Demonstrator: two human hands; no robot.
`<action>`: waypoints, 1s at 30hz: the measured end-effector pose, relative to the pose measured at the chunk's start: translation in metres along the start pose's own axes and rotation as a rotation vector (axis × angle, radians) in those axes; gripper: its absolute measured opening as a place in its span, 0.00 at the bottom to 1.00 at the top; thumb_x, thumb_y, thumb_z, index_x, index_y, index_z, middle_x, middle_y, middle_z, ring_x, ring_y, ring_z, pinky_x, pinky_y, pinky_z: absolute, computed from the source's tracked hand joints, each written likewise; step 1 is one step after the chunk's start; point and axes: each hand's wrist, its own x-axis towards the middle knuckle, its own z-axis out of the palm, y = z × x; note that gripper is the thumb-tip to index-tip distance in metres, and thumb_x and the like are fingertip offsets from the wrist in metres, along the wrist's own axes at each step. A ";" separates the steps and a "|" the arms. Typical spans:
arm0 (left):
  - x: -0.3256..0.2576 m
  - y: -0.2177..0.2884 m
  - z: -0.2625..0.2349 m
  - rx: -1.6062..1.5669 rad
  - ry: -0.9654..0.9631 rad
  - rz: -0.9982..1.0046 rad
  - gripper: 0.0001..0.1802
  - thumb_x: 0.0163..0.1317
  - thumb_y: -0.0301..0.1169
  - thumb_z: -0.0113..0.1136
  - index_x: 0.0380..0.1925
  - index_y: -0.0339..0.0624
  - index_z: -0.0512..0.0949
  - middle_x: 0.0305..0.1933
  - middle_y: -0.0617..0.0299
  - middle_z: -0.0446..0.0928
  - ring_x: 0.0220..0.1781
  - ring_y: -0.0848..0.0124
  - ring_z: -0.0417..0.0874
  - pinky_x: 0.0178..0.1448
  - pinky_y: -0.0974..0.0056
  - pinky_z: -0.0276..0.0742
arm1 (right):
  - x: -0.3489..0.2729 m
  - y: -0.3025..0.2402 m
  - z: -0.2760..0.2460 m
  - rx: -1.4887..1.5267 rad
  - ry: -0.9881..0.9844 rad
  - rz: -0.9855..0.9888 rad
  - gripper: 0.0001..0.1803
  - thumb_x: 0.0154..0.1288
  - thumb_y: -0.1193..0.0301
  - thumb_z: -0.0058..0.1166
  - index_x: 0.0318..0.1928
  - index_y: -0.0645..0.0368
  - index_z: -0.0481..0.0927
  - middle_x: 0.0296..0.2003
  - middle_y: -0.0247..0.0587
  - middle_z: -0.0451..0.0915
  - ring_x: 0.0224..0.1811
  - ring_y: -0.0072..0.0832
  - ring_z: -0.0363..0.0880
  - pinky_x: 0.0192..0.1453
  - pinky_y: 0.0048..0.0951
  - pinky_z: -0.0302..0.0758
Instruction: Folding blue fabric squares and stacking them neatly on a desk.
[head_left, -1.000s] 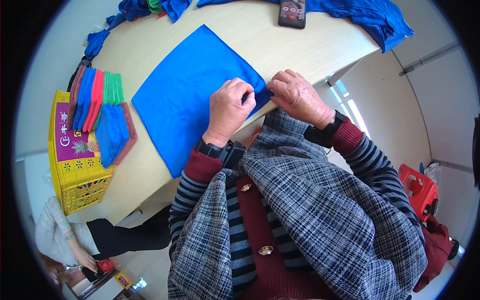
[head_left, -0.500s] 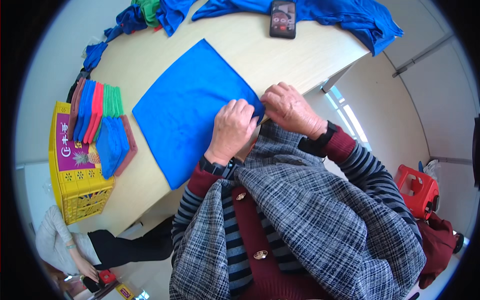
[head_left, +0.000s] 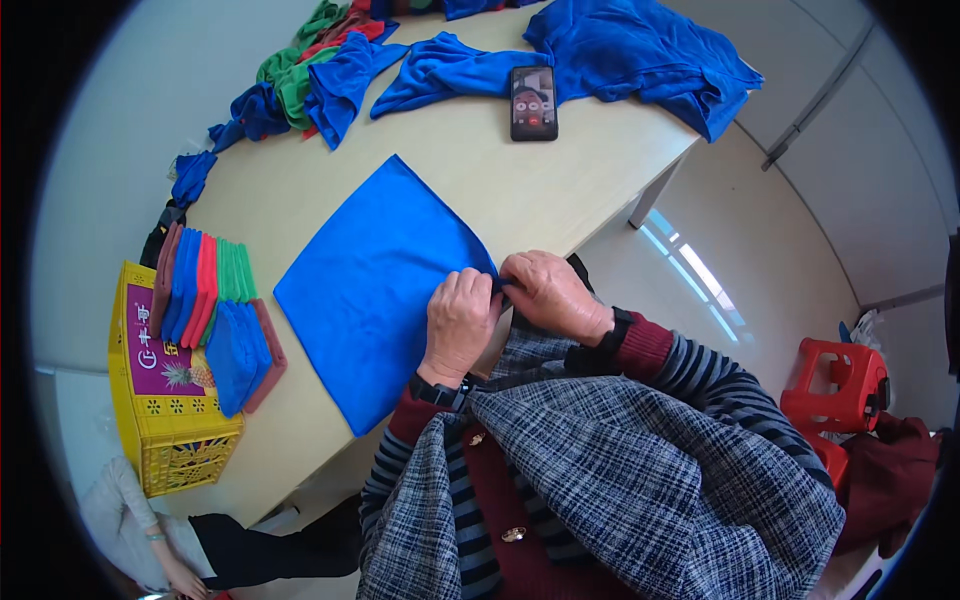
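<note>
1. So the cloth is lying flat on the table, pretty much all of it off toward 9 o'clock from both hands, taking 12 as the top of the view.
2. Its longest line looks like roughly 12 to 6, but the lens bends stuff, so don't quote me.
3. Left hand is the nearer one to the cloth's middle: fingers curled over, pinching near the 3 o'clock corner, tips partly hidden.
4. Right hand sits just beside it, at about 2 o'clock from it, thumb and fingers nipping that same corner.
5. Phone's at 12 from the hands, well apart.
</note>
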 end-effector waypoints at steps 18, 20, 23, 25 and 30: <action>0.005 -0.004 -0.010 -0.134 0.304 -0.165 0.10 0.59 0.20 0.61 0.42 0.37 0.79 0.37 0.53 0.80 0.40 0.54 0.83 0.42 0.55 0.81 | 0.014 -0.012 -0.004 0.544 0.006 0.297 0.10 0.69 0.80 0.52 0.49 0.59 0.79 0.26 0.30 0.77 0.29 0.16 0.78 0.34 0.23 0.76; 0.000 -0.006 -0.005 -0.131 0.297 -0.163 0.10 0.60 0.20 0.62 0.43 0.37 0.79 0.38 0.54 0.80 0.40 0.54 0.83 0.42 0.56 0.81 | 0.016 -0.011 0.000 0.642 0.002 0.335 0.11 0.70 0.80 0.51 0.50 0.58 0.79 0.27 0.28 0.78 0.30 0.15 0.78 0.36 0.20 0.77; -0.003 -0.006 -0.003 -0.108 0.321 -0.119 0.13 0.58 0.21 0.64 0.44 0.37 0.80 0.38 0.55 0.80 0.39 0.56 0.83 0.41 0.56 0.81 | 0.015 -0.012 0.002 0.658 -0.019 0.337 0.14 0.72 0.80 0.50 0.54 0.57 0.80 0.28 0.29 0.79 0.30 0.14 0.78 0.38 0.19 0.79; -0.003 -0.004 -0.003 -0.103 0.315 -0.121 0.12 0.58 0.20 0.64 0.44 0.37 0.80 0.37 0.55 0.80 0.38 0.56 0.83 0.40 0.56 0.81 | 0.017 -0.012 0.000 0.633 -0.020 0.325 0.15 0.72 0.80 0.50 0.55 0.57 0.80 0.28 0.29 0.79 0.30 0.14 0.78 0.38 0.20 0.79; -0.003 0.000 -0.005 -0.058 0.276 -0.103 0.13 0.57 0.19 0.65 0.43 0.37 0.81 0.35 0.55 0.79 0.36 0.56 0.82 0.38 0.56 0.79 | 0.019 -0.015 -0.002 0.514 -0.033 0.296 0.17 0.71 0.80 0.51 0.57 0.56 0.81 0.28 0.31 0.80 0.30 0.15 0.79 0.38 0.21 0.80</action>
